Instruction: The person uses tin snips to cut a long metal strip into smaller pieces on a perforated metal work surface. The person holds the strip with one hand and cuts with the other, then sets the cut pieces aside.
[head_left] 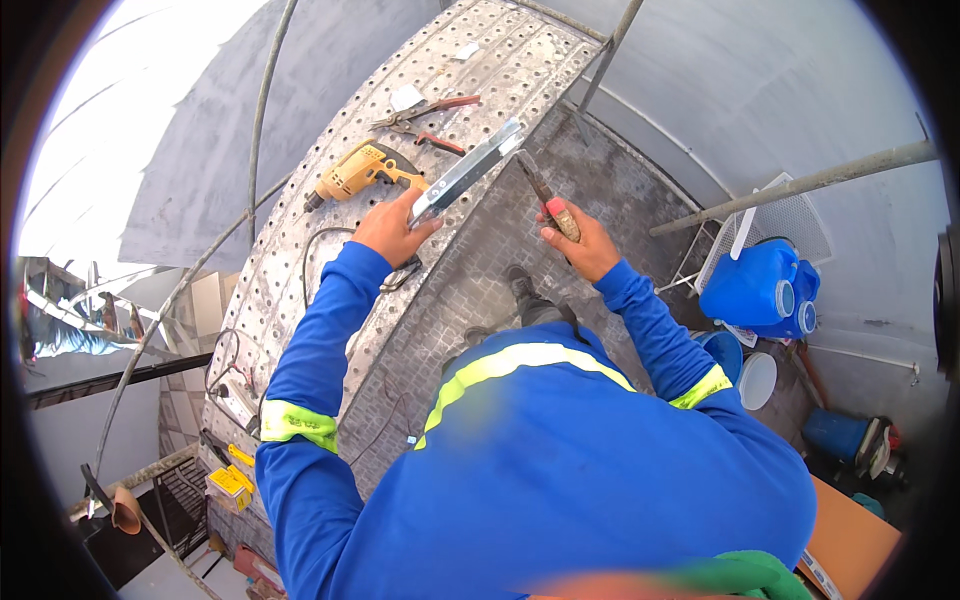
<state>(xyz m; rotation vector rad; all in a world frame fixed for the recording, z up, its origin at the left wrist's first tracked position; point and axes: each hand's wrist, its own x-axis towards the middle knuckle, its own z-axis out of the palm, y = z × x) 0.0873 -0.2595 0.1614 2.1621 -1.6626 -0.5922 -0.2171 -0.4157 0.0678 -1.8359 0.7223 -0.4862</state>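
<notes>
My left hand (393, 230) grips the lower end of a shiny metal channel strip (468, 172), which slants up and away over the edge of a perforated metal scaffold plank (335, 285). In my right hand (590, 246) is a hand tool (540, 188) with a worn tan handle, a pink-red band and a narrow dark metal shaft. Its tip points toward the strip's far end; whether they touch I cannot tell. Beside my left hand lies a yellow power drill (357, 172). Beyond it rest red-handled metal snips (425, 115).
Scaffold tubes (790, 188) cross at the right and left. Blue jugs (752, 285), a white lid or bucket (757, 380) and a blue bucket (722, 350) stand at the right. A yellow box (230, 486) and a power strip (238, 402) lie at the plank's near left.
</notes>
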